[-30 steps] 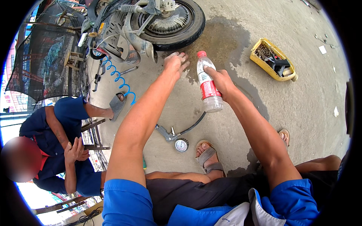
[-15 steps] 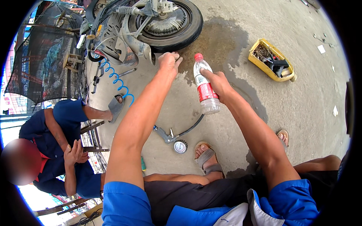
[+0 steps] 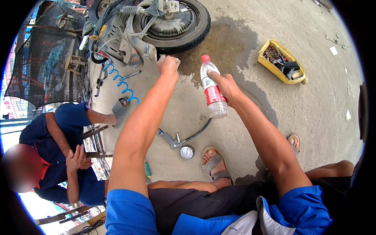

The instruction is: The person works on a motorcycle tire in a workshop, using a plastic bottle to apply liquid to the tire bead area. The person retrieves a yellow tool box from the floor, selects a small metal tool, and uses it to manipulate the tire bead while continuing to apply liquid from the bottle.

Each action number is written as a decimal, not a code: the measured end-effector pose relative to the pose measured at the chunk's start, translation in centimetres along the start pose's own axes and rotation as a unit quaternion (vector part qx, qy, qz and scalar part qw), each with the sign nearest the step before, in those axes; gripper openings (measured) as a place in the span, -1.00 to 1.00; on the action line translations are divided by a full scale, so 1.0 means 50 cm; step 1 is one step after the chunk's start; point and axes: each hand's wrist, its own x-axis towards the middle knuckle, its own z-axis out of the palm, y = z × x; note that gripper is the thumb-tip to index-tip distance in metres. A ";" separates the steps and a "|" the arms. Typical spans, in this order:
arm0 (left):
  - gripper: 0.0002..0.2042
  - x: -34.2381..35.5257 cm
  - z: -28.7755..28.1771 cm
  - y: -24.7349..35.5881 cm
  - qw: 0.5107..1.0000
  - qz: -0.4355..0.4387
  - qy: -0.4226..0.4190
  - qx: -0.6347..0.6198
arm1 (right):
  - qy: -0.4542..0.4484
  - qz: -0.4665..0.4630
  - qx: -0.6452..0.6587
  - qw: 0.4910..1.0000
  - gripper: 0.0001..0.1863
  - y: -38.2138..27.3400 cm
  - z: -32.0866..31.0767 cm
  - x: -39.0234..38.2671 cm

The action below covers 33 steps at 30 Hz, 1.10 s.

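Observation:
My right hand (image 3: 227, 87) is closed round the middle of a clear plastic bottle (image 3: 216, 102) with a red cap and a red label. The bottle stands nearly upright in the picture, its cap toward the wheel. My left hand (image 3: 169, 65) is just below the tyre (image 3: 188, 46) of a two-wheeler (image 3: 127, 39), near the end of its fender (image 3: 148, 51). Its fingers are curled in; whatever they may hold is hidden. I cannot tell whether this hand touches the tyre. A dark wet patch (image 3: 231, 43) spreads on the concrete beside the wheel.
A cut yellow container (image 3: 291, 81) with small metal parts stands at the right. An inflator with a round gauge (image 3: 187, 152) lies by my sandalled foot (image 3: 216, 164). A blue coiled hose (image 3: 123, 84) runs at the left, where another person (image 3: 58, 156) sits.
My left hand has moved slightly left, toward the fender end, and its fingers have curled in more. The bottle in my right hand has hardly moved.

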 end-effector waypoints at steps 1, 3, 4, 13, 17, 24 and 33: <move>-0.64 0.005 -0.005 0.000 1.000 -0.006 0.006 -0.007 | -0.002 0.000 0.002 1.000 -0.46 -0.001 0.003 0.000; -0.63 0.017 -0.013 -0.001 0.999 -0.017 0.019 -0.021 | -0.007 -0.002 0.003 1.000 -0.46 0.000 0.007 0.002; -0.64 0.015 -0.011 -0.001 1.000 -0.018 0.014 -0.021 | -0.006 -0.002 0.004 1.000 -0.46 0.000 0.006 0.002; -0.63 0.015 0.005 -0.020 0.999 -0.041 -0.033 -0.011 | 0.003 0.005 0.027 1.000 -0.47 -0.012 -0.002 -0.009; -0.70 -0.009 0.037 -0.036 0.998 -0.046 -0.044 -0.004 | -0.003 0.004 0.033 0.999 -0.49 -0.009 -0.013 -0.002; -0.41 -0.022 0.063 -0.047 0.991 -0.081 -0.111 0.000 | -0.005 -0.006 0.026 1.000 -0.47 -0.011 -0.022 0.002; -0.38 -0.033 0.043 -0.025 0.993 -0.094 -0.060 0.037 | 0.003 -0.006 0.015 1.000 -0.47 -0.013 -0.020 0.006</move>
